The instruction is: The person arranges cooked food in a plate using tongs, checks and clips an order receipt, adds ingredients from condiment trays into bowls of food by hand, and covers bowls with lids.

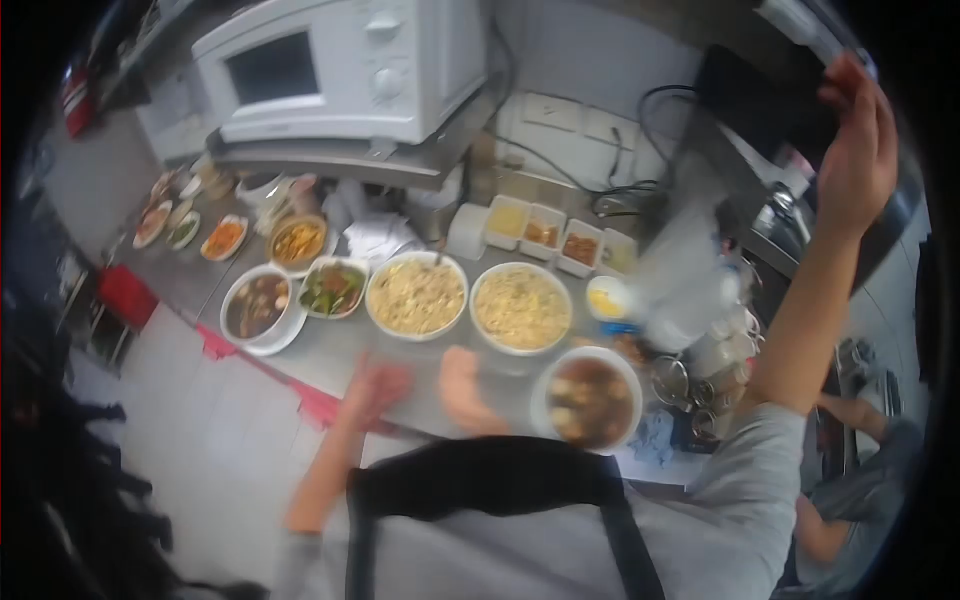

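My left hand (pixel 378 388), smeared by motion, is over the counter's front edge, below a bowl of green vegetables (pixel 333 288); its fingers are unclear. Raised at the upper right, my right hand (pixel 858 150) has loosely bent fingers, with nothing visible between them, close to a pale long object (pixel 815 28). A blurred skin-coloured shape (pixel 465 390) lies between my left hand and a bowl of brown soup (pixel 588 400); I cannot tell what it is. Two large bowls of yellowish food (pixel 416 296) (pixel 521 308) stand side by side behind it.
A white microwave (pixel 345 75) sits on a raised shelf (pixel 330 162). Another soup bowl (pixel 258 306) and small dishes (pixel 224 238) line the left. Ingredient tubs (pixel 581 248), blurred clear plastic (pixel 685 285) and jars (pixel 705 425) stand right of centre. A person (pixel 860 500) is at the lower right.
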Tool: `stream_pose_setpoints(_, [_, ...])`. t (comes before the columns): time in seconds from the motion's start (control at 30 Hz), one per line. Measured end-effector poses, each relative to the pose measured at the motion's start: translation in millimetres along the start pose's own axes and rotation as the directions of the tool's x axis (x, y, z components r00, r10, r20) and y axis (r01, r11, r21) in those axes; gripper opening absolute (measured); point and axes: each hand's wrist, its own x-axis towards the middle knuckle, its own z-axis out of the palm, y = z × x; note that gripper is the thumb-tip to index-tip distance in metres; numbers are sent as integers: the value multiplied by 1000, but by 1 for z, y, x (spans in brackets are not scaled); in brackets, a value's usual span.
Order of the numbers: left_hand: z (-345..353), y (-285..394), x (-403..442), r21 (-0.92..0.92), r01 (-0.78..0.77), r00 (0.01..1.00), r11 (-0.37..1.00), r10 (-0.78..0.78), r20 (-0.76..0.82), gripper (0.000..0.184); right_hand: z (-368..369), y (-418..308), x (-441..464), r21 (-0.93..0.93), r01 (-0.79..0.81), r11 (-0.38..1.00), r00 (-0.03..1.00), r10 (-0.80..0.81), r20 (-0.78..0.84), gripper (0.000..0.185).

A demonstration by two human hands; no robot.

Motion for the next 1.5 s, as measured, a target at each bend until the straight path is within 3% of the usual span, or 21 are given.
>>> stream_pose_setpoints(0.03, [5, -3, 7, 18, -46, 998, 999, 47, -33, 54, -20, -11, -26, 80, 88, 993, 983, -99, 152, 30])
stream_pose_setpoints(0.07, [6, -10, 21, 44, -46, 998, 998, 47, -36, 49, -30, -34, -58, -72, 276, 958, 947, -258, 192, 30])
stream_pose_setpoints(0.13, [1, -30, 58, 91, -47, 997, 995, 52, -58, 40, -50, -91, -146, -147, 329, 933, 893, -257, 370, 41])
stream_pose_setpoints(0.17, [1, -43, 71, 205, -134, 991, 970, 137, -2, 36, -52, -101, -179, -71, 79, 994, 938, -50, 343, 39])
stream_pose_setpoints(0.23, [-3, -78, 72, 393, -294, 954, 871, 294, 62, 29, -46, -120, -239, -36, -259, 965, 879, 251, 405, 23])
stream_pose_setpoints(0.3, [9, -88, 42, 782, -530, 775, 328, 562, 289, 30, -38, -136, -290, -162, -633, 757, 655, 635, 410, 13])
stream_pose_setpoints(0.37, [21, -84, 13, 712, -682, 513, -167, 585, 628, 39, -24, -152, -306, -199, -843, 500, 372, 809, 455, 20])
stream_pose_setpoints(0.4, [22, -84, 6, 732, -679, 622, -46, 493, 608, 40, -21, -152, -304, -309, -721, 620, 409, 741, 533, 19])
stream_pose_setpoints(0.47, [7, -92, 19, 648, -723, 488, -238, 488, 724, 40, -19, -146, -302, -267, -616, 741, 471, 619, 629, 15])
stream_pose_setpoints(0.5, [9, -91, 18, 694, -694, 546, -191, 488, 680, 40, -19, -138, -297, -256, -537, 804, 522, 555, 647, 14])
stream_pose_setpoints(0.6, [19, -84, 10, 657, -722, 484, -218, 520, 704, 41, -7, -137, -287, -236, -521, 820, 556, 536, 635, 12])
stream_pose_setpoints(0.63, [22, -81, 6, 700, -686, 544, -200, 498, 675, 41, -6, -133, -305, -195, -571, 798, 557, 550, 622, 12])
stream_pose_setpoints(0.77, [23, -80, 4, 689, -695, 529, -208, 501, 685, 40, 15, -147, -318, -77, -658, 749, 484, 499, 719, 10])
stream_pose_setpoints(0.87, [19, -89, 8, 726, -674, 571, -135, 528, 629, 45, 17, -149, -328, -219, -789, 575, 167, 543, 823, 11])
stream_pose_setpoints(0.97, [28, -83, 6, 650, -709, 423, -273, 573, 702, 50, 28, -147, -357, -429, -896, 115, -253, 661, 707, 15])
stream_pose_setpoints(1.0, [24, -84, 12, 628, -716, 442, -304, 498, 746, 53, 29, -144, -377, -218, -975, 29, -152, 626, 765, 18])
stream_pose_setpoints(1.1, [22, -77, 6, 646, -711, 537, -277, 380, 753, 54, 37, -141, -398, -138, -924, -357, -332, 567, 754, 18])
stream_pose_setpoints(1.17, [20, -79, 4, 678, -717, 529, -163, 505, 682, 56, 37, -134, -423, -9, -874, -486, -271, 471, 840, 27])
stream_pose_setpoints(1.23, [11, -89, -5, 734, -678, 578, -44, 585, 569, 58, 41, -134, -423, -9, -781, -625, -353, 428, 832, 31])
stream_pose_setpoints(1.33, [13, -80, 10, 701, -707, 489, -92, 653, 579, 63, 44, -121, -431, 172, -657, -734, -315, 475, 822, 30])
stream_pose_setpoints(1.5, [-13, -46, 29, 779, -590, 563, -213, 583, 586, 53, 68, -108, -442, 526, -510, -681, -350, 723, 596, 48])
